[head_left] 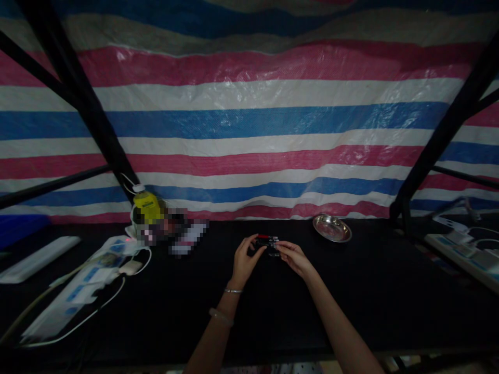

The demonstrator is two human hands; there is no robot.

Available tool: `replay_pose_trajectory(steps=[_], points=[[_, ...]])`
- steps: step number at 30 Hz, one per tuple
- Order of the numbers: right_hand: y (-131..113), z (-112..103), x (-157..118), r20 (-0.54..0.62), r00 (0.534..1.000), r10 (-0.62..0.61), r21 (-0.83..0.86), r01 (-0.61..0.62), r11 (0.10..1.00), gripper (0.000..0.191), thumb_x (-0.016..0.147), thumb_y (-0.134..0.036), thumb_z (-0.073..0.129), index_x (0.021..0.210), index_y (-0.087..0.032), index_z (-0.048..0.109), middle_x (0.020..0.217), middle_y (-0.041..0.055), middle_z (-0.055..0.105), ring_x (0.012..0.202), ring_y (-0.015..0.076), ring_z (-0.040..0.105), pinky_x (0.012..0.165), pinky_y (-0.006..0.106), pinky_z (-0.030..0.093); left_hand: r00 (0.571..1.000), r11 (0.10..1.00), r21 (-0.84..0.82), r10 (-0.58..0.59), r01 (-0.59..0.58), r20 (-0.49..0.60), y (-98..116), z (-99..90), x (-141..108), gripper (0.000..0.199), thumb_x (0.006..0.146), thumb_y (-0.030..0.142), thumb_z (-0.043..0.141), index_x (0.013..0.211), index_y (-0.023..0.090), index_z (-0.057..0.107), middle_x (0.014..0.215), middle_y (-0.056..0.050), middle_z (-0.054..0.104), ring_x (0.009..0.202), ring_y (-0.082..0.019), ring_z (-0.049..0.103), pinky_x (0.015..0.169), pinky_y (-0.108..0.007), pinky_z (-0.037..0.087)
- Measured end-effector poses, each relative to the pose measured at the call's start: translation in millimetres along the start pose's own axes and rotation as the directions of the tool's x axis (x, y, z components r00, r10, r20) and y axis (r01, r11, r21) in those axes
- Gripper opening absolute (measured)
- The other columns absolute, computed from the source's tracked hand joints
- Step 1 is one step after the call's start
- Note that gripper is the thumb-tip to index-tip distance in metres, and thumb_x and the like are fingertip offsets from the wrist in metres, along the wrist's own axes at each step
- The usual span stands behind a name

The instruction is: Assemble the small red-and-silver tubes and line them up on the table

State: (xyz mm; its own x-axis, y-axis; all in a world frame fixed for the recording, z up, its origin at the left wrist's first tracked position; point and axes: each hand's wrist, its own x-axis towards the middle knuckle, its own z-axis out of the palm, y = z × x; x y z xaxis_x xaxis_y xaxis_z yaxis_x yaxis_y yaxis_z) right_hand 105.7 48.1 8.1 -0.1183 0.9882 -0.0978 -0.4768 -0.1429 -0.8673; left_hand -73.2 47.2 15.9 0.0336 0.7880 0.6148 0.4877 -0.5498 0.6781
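Observation:
Near the middle of the black table, my left hand (pixel 245 259) curls its thumb and fingers round the left ends of a small bunch of pens. A red pen (pixel 265 237) lies along the top of the bunch, with dark pens (pixel 267 243) just below it; their right ends look silvery. My right hand (pixel 293 256) pinches at those silvery ends, its thumb and fingertips closed together. Another small dark piece with a pale mark (pixel 274 254) shows just under the right fingertips. How many pens there are cannot be made out in the dim light.
A round metal dish (pixel 332 228) sits behind and right of my hands. On the left are a yellow bottle (pixel 148 206), a blurred-out patch and white power strips (pixel 83 283) with cables. Another power strip (pixel 463 249) lies far right. Black frame posts and a striped tarp (pixel 265 122) stand behind.

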Motion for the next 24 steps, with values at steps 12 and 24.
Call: replay_pose_trajectory(steps=[12,24], points=[[-3,-11,4,-0.009,0.997,-0.071,0.014,0.071,0.997,0.028,0.057,-0.028,0.076,0.081,-0.015,0.071,0.072,0.0037,0.063,0.050,0.0059,0.042,0.045,0.022,0.030,0.993,0.990,-0.095,-0.097,0.104,0.074,-6,6.2,1,0.021,0.077,0.035,0.059,0.090,0.020,0.066,0.084,-0.004,0.065,0.075,-0.016,0.057,0.074,-0.032,0.048],[10,-40,23,-0.298,0.826,-0.479,-0.352,0.371,0.859,0.035,0.065,-0.042,0.066,0.089,-0.017,0.061,0.081,0.0058,0.067,0.056,0.0123,0.051,0.053,0.026,0.039,0.976,0.983,-0.010,-0.181,0.184,0.118,-18,8.3,1,0.014,0.073,0.022,0.060,0.086,0.022,0.064,0.085,-0.001,0.066,0.077,-0.016,0.056,0.076,-0.033,0.046]])
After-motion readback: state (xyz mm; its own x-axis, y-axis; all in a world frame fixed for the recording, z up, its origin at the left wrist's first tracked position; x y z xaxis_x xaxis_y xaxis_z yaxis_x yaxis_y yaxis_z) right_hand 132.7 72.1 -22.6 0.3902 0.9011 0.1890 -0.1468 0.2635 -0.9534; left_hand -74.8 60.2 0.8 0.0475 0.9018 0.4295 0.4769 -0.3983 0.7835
